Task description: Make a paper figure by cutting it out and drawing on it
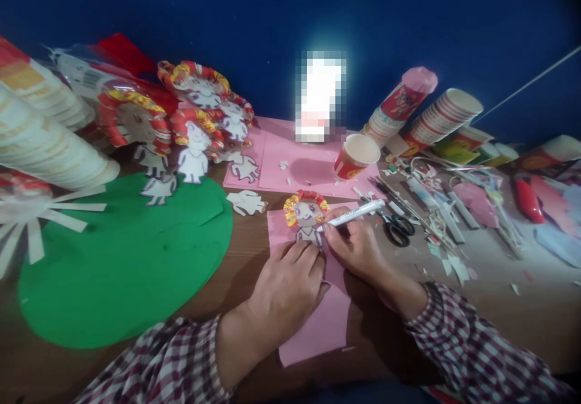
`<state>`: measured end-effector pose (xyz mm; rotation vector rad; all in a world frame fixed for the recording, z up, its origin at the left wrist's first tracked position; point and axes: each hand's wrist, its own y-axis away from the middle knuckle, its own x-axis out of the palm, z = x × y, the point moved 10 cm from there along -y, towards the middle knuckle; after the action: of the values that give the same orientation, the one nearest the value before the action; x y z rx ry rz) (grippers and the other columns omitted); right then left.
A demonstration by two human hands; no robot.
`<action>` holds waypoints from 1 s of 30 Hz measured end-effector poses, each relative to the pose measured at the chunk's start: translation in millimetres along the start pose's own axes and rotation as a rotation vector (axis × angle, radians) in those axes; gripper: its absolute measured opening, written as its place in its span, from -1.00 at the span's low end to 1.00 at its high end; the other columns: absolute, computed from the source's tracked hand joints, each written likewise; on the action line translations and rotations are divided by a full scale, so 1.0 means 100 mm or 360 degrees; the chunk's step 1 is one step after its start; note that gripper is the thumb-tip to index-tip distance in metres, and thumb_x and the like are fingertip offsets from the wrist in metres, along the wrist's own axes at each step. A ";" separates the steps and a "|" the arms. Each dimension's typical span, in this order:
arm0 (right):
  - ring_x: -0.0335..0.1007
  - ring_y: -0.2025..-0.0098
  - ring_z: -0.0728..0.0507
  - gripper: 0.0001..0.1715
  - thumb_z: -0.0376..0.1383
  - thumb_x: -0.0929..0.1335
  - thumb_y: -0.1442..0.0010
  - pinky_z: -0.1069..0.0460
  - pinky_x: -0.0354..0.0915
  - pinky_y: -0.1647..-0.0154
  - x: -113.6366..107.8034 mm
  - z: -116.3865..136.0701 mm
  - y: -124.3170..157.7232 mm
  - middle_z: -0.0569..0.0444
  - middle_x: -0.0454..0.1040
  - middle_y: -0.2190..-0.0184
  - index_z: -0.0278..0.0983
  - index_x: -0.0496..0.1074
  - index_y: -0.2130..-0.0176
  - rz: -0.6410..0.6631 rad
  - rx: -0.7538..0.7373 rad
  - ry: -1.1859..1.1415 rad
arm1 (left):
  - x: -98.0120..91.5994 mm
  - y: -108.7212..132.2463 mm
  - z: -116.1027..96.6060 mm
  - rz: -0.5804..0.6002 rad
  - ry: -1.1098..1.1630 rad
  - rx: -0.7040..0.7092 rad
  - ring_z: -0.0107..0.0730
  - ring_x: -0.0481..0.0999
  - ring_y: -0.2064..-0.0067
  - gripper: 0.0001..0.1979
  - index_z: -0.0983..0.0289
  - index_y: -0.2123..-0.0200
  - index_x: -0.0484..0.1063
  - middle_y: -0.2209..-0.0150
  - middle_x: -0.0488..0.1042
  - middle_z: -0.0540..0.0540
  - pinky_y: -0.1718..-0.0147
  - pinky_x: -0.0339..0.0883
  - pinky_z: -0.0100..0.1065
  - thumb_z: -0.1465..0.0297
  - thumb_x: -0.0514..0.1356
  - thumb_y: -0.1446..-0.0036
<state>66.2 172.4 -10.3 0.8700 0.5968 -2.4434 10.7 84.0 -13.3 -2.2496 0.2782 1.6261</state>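
My right hand (356, 243) grips a white marker pen (349, 215), its tip at the shoulder of a small paper doll (308, 234). The doll has a drawn face, a white cut-out body with dark outlines and a curled red-and-yellow ring for hair. My left hand (288, 277) lies over the doll's lower part, fingers close together and pressing down, so that part is hidden. Beneath both is a pink sheet (315, 325). Just beyond the left hand, a white paper body cut-out (246, 202) rests on the wooden table (245, 240).
To the left lies a green paper oval (122, 271), with finished-looking dolls (193, 143) and stacked paper cups (49, 131) behind it. A single paper cup (357, 155) stands on pink sheets. Scissors (398, 228), scraps and more cup stacks (442, 119) fill the right side.
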 end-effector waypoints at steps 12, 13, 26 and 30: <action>0.36 0.37 -0.07 -0.89 -0.28 0.26 -0.24 0.06 0.29 0.35 0.05 0.02 0.00 0.07 0.43 0.40 -0.26 0.34 0.30 0.0065 -0.0019 0.0043 | 0.02 0.01 0.01 0.0001 0.0010 -0.0016 -0.12 0.39 0.05 -0.71 0.34 0.11 0.39 0.13 0.42 0.16 0.06 0.32 -0.09 0.27 0.14 -0.19; 0.36 0.38 -0.07 -0.89 -0.28 0.26 -0.24 0.06 0.29 0.34 0.04 0.02 0.00 0.07 0.42 0.40 -0.26 0.33 0.30 0.0060 -0.0027 0.0038 | 0.02 0.01 0.01 0.0004 0.0009 -0.0017 -0.12 0.39 0.05 -0.71 0.34 0.11 0.39 0.13 0.42 0.16 0.06 0.32 -0.09 0.27 0.14 -0.19; 0.35 0.40 -0.06 -0.91 -0.29 0.26 -0.23 0.08 0.30 0.36 0.03 0.05 -0.02 0.08 0.42 0.41 -0.26 0.33 0.30 0.0042 -0.0028 0.0023 | -0.01 0.02 -0.01 -0.0012 -0.0002 -0.0007 -0.12 0.39 0.05 -0.71 0.35 0.11 0.39 0.13 0.43 0.18 0.08 0.32 -0.10 0.27 0.16 -0.18; 0.36 0.39 -0.06 -0.92 -0.29 0.27 -0.23 0.07 0.31 0.35 0.04 0.04 -0.02 0.07 0.43 0.40 -0.25 0.33 0.30 0.0052 -0.0031 0.0036 | 0.00 0.02 -0.01 0.0000 0.0004 -0.0005 -0.12 0.39 0.06 -0.71 0.35 0.11 0.39 0.13 0.42 0.18 0.06 0.32 -0.09 0.27 0.15 -0.19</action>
<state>60.7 170.3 -9.5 0.8936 0.6085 -2.3976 10.8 82.0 -13.5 -2.2540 0.2762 1.6252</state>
